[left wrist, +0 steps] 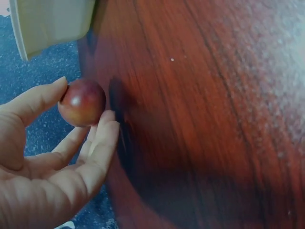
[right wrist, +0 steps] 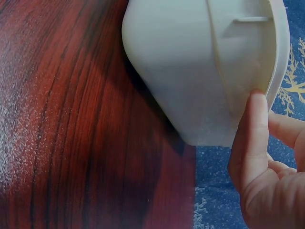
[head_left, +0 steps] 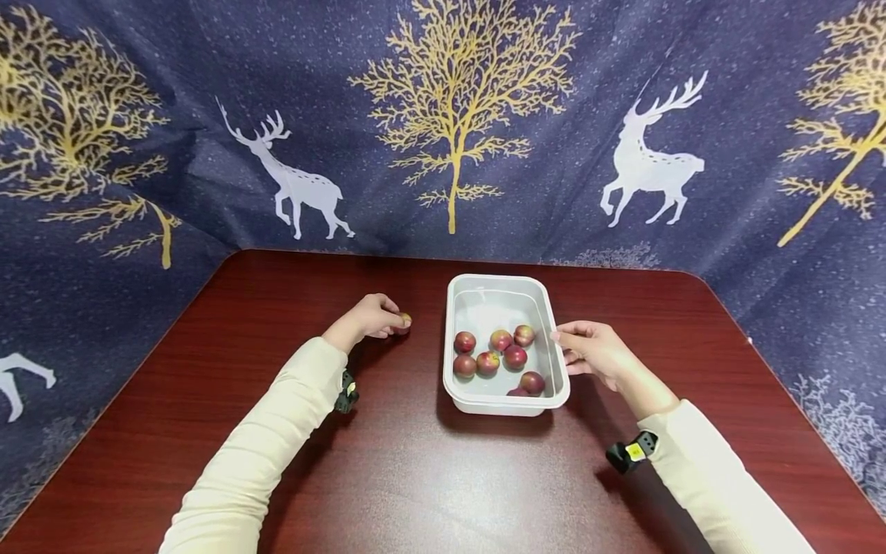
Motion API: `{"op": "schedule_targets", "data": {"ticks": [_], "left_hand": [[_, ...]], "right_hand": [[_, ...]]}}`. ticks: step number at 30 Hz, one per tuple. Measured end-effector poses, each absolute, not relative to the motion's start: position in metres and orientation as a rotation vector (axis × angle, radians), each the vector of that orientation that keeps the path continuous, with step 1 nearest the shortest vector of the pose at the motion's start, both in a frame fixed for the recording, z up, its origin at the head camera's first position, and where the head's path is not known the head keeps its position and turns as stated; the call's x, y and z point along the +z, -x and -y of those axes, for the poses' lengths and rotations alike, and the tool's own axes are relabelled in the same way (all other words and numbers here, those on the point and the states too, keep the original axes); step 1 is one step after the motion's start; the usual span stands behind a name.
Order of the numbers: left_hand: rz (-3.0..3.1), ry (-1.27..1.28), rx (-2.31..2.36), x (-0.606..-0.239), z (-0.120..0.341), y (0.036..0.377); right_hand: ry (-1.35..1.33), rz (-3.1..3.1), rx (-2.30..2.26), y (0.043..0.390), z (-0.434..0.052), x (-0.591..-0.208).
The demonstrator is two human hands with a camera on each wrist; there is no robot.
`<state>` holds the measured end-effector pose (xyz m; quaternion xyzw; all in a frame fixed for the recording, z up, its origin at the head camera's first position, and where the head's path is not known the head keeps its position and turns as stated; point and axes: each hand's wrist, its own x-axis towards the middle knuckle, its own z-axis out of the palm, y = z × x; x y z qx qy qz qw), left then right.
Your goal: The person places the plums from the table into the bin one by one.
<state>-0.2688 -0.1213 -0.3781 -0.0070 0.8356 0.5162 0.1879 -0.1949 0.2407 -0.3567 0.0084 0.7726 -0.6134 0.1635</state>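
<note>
Left hand (left wrist: 43,162) pinches a small, smooth, probably bruisable plum (left wrist: 82,102) by its sides, middle-left of the head view, while right hand (head_left: 594,352) fingers rest straight on the tray (head_left: 557,362) rim.

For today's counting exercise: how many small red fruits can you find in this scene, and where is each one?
8. Seven lie in the white tray: three in a back row, three in the middle, one at the front, an eighth possibly half-hidden beside it. The left hand pinches one fruit.
</note>
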Motion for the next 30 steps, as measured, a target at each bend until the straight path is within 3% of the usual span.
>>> {"op": "schedule_targets", "data": {"ticks": [14, 30], "left_hand": [[-2.173, 0.055, 1.633, -0.376, 0.126, 0.275], [-2.130, -0.012, 1.758, -0.344, 0.112, 0.276]], "right_hand": [[-0.030, -2.176, -1.779, 0.197, -0.243, -0.360], [-0.025, -2.170, -1.798, 0.195, -0.239, -0.359]]}}
